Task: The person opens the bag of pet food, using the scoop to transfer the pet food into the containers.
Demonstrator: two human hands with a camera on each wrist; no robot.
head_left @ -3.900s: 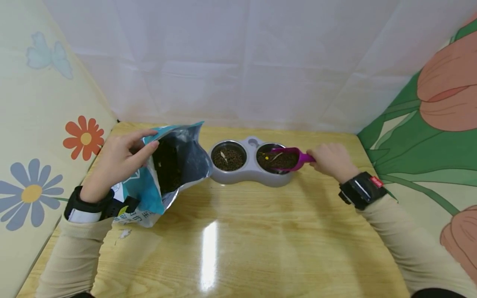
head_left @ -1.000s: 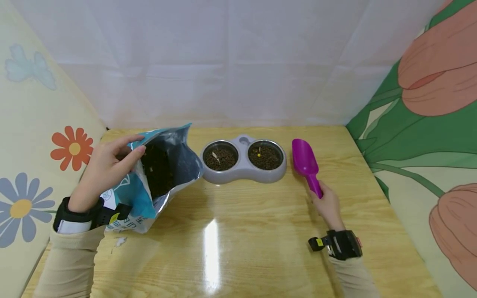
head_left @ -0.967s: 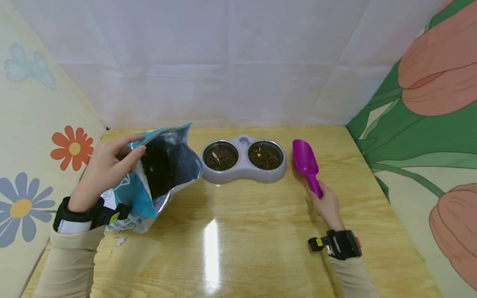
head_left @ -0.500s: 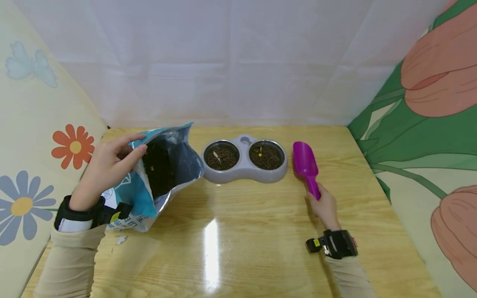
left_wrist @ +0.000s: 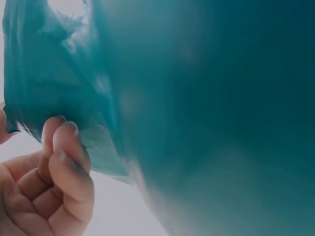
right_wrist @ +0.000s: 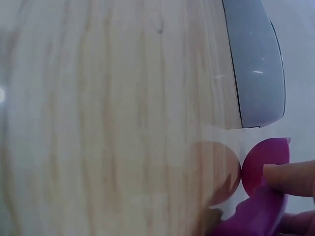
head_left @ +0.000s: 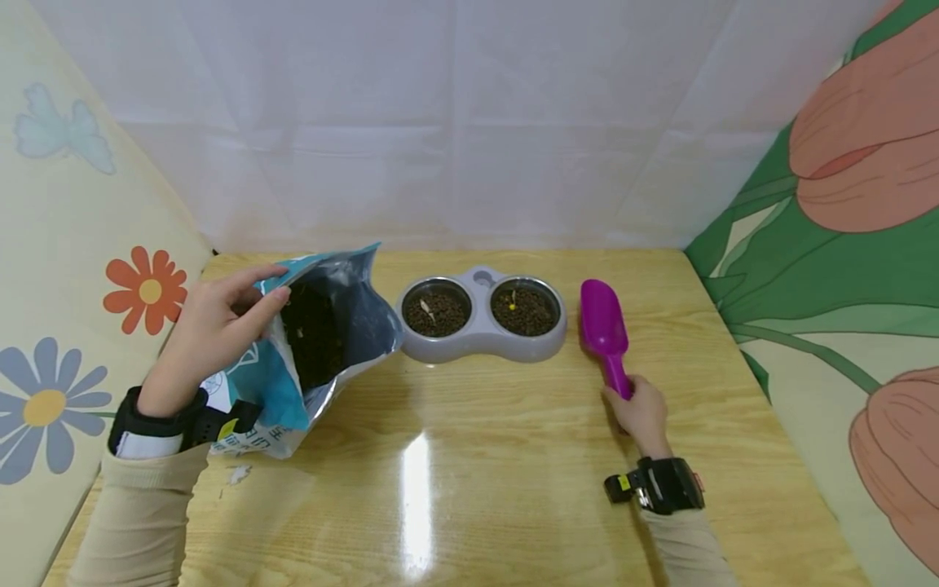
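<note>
On the left, my left hand (head_left: 220, 326) pinches the rim of a blue pet-food bag (head_left: 267, 375), thumb inside the mouth and fingers outside. The bag gapes toward the right, showing a silver lining and dark brown contents. In the left wrist view the bag's teal side (left_wrist: 197, 108) fills most of the frame, with curled fingers (left_wrist: 71, 167) against it. My right hand (head_left: 641, 412) grips the handle of a purple scoop (head_left: 603, 318), whose bowl holds nothing. In the right wrist view the scoop (right_wrist: 266, 157) shows its bowl close to the tabletop.
Between bag and scoop stands a grey double pet bowl (head_left: 480, 346); both steel dishes hold brown kibble, the left with a pale piece on top, the right with a yellow one. A white scrap (head_left: 239, 474) lies on the wooden table (head_left: 513, 473). Printed panels flank a white backdrop.
Since the earliest frame, the scoop has come out of the right dish and moved right and toward me, down by the tabletop. Over the last second it barely shifts. The left hand stays on the bag.
</note>
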